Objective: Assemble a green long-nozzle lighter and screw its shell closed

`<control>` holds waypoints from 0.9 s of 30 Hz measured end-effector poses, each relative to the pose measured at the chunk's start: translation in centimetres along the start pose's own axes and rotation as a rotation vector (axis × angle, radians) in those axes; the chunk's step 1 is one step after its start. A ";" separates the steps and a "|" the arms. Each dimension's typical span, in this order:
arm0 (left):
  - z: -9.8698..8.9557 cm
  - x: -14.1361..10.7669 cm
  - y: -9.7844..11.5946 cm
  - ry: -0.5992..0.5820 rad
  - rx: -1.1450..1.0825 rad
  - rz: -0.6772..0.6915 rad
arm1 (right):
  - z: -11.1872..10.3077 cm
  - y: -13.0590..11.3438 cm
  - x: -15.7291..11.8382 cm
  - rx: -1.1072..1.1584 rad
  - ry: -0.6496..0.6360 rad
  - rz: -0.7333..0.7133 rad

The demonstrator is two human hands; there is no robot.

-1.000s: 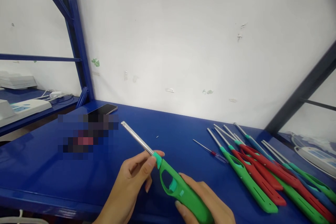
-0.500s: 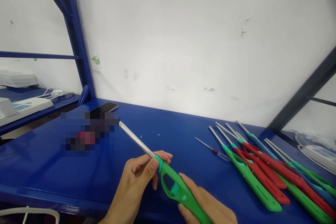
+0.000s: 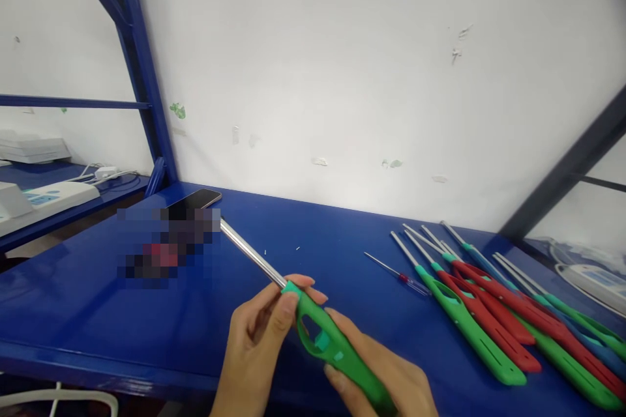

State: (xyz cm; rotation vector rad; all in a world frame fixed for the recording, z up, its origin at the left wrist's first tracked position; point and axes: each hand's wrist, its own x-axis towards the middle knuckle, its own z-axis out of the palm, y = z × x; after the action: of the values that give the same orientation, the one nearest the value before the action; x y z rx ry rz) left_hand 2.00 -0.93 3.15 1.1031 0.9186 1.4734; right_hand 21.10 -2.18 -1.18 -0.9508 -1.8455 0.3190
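A green lighter with a long metal tube (image 3: 252, 254) is held in both hands, its tube pointing up and to the left. My left hand (image 3: 264, 332) pinches the teal collar where tube meets handle. Around the lower green handle, my right hand (image 3: 381, 365) is wrapped. To the right lie several similar lighters in green, red and blue, among them a red one (image 3: 508, 296) and a green one (image 3: 469, 329). A small screwdriver (image 3: 398, 273) with a clear and red handle rests between them and my hands.
A blue table (image 3: 98, 319) meets a white wall. At the back left lie a phone (image 3: 198, 201) and a pixelated area. Blue posts (image 3: 141, 65) stand at the left, a dark post (image 3: 562, 169) at the right. White power strips (image 3: 63, 197) sit on both sides.
The lighter has turned slightly in my hands, and its handle has shifted a little left. My right hand has moved slightly up and left. The grip of both hands remains.
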 end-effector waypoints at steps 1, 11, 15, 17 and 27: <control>0.0 0.1 0.0 -0.028 0.018 -0.020 | -0.5 0.0 0.3 -0.002 -0.005 0.001; -1.4 0.9 -0.3 0.032 -0.045 -0.213 | -5.0 0.8 1.2 -0.212 -0.068 0.169; -1.3 0.6 0.3 -0.061 -0.017 -0.225 | -4.4 0.1 1.2 -0.150 -0.092 0.092; -1.2 0.5 0.5 -0.095 0.034 -0.198 | -4.0 0.0 0.9 -0.127 -0.056 0.058; -0.9 0.7 0.3 -0.067 0.067 -0.132 | -3.7 0.1 0.7 -0.218 0.038 -0.009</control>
State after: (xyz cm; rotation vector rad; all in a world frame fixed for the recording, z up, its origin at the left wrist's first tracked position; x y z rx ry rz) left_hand 1.04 -0.24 3.26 1.1118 0.9812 1.2990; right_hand 24.18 -2.31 0.90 -1.0889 -1.8751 0.0940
